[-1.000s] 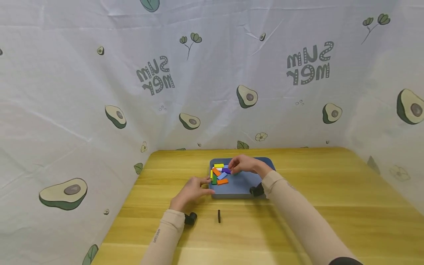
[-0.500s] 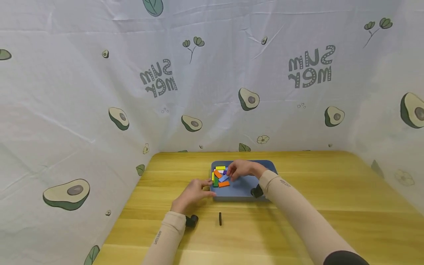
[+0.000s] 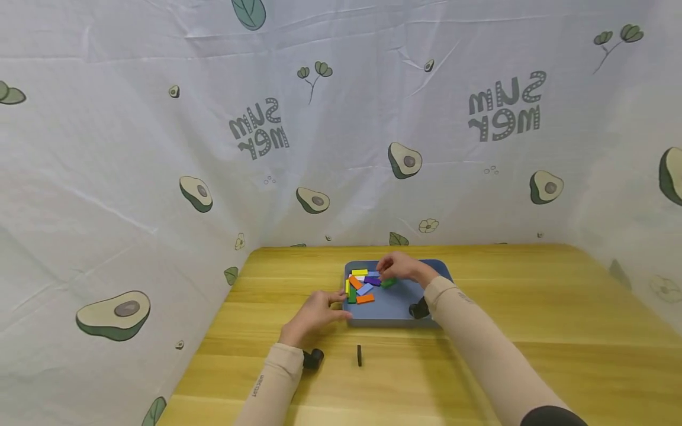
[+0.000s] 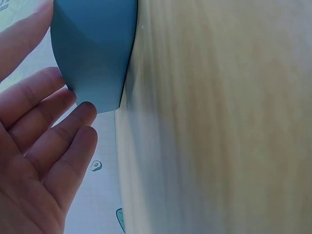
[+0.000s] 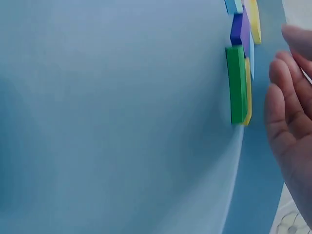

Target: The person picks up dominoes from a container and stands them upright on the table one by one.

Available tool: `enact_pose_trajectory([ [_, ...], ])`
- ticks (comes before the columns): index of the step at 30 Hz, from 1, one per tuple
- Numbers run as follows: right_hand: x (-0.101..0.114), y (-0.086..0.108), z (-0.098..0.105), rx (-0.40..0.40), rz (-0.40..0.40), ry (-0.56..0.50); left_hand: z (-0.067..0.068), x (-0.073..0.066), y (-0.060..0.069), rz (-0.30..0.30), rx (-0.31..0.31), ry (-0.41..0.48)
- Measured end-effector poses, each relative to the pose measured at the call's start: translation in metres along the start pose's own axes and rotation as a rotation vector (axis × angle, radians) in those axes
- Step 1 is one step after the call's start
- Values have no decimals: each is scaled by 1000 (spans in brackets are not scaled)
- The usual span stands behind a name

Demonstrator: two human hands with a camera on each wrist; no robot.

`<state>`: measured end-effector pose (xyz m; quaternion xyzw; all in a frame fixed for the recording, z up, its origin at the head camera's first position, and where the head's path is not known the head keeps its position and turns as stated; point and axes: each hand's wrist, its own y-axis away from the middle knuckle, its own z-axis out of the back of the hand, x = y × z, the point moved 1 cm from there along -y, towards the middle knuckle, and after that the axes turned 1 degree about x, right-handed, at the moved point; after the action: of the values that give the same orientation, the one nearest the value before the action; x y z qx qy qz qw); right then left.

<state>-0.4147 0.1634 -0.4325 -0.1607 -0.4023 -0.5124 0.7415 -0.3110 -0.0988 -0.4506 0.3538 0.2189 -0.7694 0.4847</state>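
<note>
Left hand (image 3: 317, 313): fingers spread, at left end of tray (image 3: 399, 306).
Right hand (image 3: 402, 267): fingers loosely bent, above tray.
Coloured blocks (image 3: 364, 289): inside tray, left half.

Tray (image 3: 380, 323), mid-frame: smooth matt plastic look | blocks (image 5: 237, 85): smooth — wood or plastic unclear | desk (image 3: 405, 373), lower frame: wood-grained, soft sheen | backdrop (image 3: 346, 136), upper frame: creased, cloth-like
</note>
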Motion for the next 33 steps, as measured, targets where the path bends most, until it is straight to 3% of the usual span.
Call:
enact_pose_trajectory([
  [4, -8, 2, 6, -51, 8, 34, 0, -1, 0, 0, 3, -11],
  [9, -16, 7, 9, -57, 19, 88, 0, -2, 1, -7, 0, -19],
  [33, -21, 13, 7, 45, -76, 163, 0, -2, 1, -6, -4, -9],
])
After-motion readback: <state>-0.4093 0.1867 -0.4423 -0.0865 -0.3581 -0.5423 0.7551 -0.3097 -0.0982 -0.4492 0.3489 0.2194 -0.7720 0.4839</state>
